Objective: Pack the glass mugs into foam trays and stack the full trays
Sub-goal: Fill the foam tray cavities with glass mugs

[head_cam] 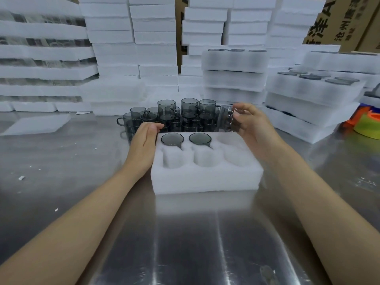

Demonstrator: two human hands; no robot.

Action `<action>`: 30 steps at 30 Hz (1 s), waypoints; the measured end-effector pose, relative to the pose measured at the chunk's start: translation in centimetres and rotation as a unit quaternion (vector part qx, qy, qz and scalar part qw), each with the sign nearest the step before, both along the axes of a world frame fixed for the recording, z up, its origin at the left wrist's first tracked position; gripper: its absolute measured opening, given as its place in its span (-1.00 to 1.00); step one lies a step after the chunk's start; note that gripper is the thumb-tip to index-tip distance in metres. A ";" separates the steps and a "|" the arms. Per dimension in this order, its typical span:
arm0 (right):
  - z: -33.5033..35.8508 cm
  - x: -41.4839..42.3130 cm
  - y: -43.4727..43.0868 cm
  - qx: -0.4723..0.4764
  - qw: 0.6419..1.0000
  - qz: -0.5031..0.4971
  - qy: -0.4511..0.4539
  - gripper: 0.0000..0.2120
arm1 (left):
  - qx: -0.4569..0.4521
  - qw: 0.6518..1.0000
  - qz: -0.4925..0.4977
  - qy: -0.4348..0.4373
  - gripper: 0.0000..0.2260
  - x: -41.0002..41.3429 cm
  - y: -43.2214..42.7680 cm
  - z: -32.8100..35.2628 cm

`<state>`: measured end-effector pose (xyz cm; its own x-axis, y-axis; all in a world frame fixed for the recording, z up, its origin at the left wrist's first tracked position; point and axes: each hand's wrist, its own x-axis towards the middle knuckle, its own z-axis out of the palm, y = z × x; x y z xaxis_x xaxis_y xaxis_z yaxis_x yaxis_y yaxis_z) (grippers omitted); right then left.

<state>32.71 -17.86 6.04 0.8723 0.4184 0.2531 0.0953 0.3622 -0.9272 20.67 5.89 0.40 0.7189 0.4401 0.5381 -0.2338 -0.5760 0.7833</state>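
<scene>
Midway through filling a foam tray (205,177) on the steel surface (195,239), the right hand (254,128) grips a glass mug (226,118) above the empty far-right pocket (two packed mugs (172,139) sit alongside). The left hand (144,140) rests loosely against the tray's far-left corner. The next move likely calls for lowering the mug squarely in.

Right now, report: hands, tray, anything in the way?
Right hand grips mug; left hand touches foam tray. Two seated mugs, four empty pockets. Nothing blocking.

Foam tray (205,177) with two mugs, right hand (254,128) holding mug (227,118), left hand (144,140) at tray edge
</scene>
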 end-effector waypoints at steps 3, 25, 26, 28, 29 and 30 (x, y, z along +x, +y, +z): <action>-0.2 -0.2 -0.2 -0.046 0.998 0.016 -0.030 -0.73 | -0.026 1.000 -0.001 -0.005 -0.70 0.1 0.1 -0.1; -0.4 -0.1 -2.1 -0.363 0.875 0.042 -0.317 -0.75 | -0.002 1.000 0.015 0.016 -0.69 0.3 0.3 -0.1; -0.4 0.0 -2.1 -0.367 0.871 0.048 -0.323 -0.75 | -0.003 1.000 0.023 0.016 -0.70 0.3 0.3 -0.1; -0.2 0.0 -2.2 -0.377 0.865 0.056 -0.326 -0.74 | -0.001 0.999 0.043 0.012 -0.71 0.3 0.3 0.0; -0.2 0.1 -2.2 -0.387 0.861 0.056 -0.326 -0.75 | 0.002 0.998 0.056 0.008 -0.71 0.3 0.3 0.1; -0.2 0.1 -2.2 -0.400 0.854 0.053 -0.328 -0.76 | 0.004 0.997 0.072 0.000 -0.71 0.3 0.3 0.1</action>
